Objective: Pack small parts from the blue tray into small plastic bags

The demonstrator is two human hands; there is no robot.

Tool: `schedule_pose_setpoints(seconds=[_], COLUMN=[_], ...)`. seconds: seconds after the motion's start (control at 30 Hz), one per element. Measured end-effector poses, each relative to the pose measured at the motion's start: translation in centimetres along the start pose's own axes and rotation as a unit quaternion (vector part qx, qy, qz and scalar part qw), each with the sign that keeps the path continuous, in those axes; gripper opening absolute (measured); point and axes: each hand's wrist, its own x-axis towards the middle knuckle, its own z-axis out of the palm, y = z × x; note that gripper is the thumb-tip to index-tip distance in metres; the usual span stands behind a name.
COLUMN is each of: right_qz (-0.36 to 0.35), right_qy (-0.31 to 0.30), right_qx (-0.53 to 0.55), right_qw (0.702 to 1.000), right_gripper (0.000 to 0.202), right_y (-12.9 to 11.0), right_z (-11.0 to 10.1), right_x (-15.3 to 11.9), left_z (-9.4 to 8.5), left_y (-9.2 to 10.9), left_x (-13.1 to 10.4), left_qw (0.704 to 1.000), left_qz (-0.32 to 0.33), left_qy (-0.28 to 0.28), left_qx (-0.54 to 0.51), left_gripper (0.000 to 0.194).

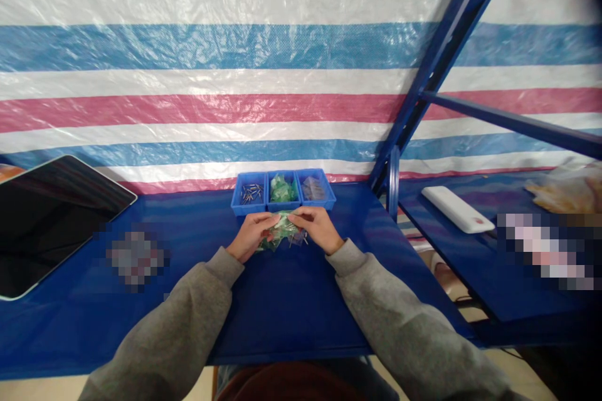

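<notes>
Both hands meet just in front of the blue bins, holding a green plastic bag [283, 223] between them. My left hand [254, 233] pinches its left side with thumb and fingers. On the other side, my right hand [318, 227] is closed on the bag's right edge. Under the fingers lie more green film, small metal pieces [297, 238] and some clear plastic; their exact kind is too small to tell. Behind them, the left bin [249, 208] contains thin metal pieces, the middle bin [283, 205] crumpled green bags, and the right bin [324, 205] clear plastic bags.
A large dark-screened tablet [61, 219] lies at the left of the blue table [282, 313]. Diagonal blue metal posts [423, 88] rise at the right. Past a gap, another blue table [451, 250] bears a white oblong device [457, 208]. Striped sheeting [211, 50] hangs behind.
</notes>
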Motion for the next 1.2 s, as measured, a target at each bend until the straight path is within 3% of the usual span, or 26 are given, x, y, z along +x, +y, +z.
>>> schedule_pose_setpoints(seconds=[0.27, 0.47, 0.73, 1.03, 1.2], right_qz=[0.004, -0.004, 0.002, -0.001, -0.008], right_qy=[-0.023, -0.008, 0.012, -0.016, -0.017], right_qx=[0.011, 0.013, 0.014, 0.045, 0.033], right_qw=[1.0, 1.0, 1.0, 0.999, 0.999], right_gripper=[0.029, 0.027, 0.025, 0.019, 0.023], right_y=[-0.2, -0.3, -0.6, -0.9, -0.6], right_z=[0.2, 0.1, -0.1, -0.1, 0.0], right_x=[-0.1, -0.1, 0.0, -0.1, -0.1], left_z=[-1.2, -1.0, -0.3, 0.5, 0.3], left_y=[0.3, -0.1, 0.0, 0.3, 0.1], left_x=[0.0, 0.1, -0.2, -0.1, -0.1], left_qw=[0.994, 0.998, 0.987, 0.999, 0.998], left_qz=[-0.101, -0.058, 0.056, -0.006, 0.022], left_qy=[-0.012, 0.012, 0.045, 0.021, 0.049], left_qx=[-0.033, 0.003, 0.144, -0.04, -0.028], left_gripper=[0.023, 0.028, 0.037, 0.029, 0.028])
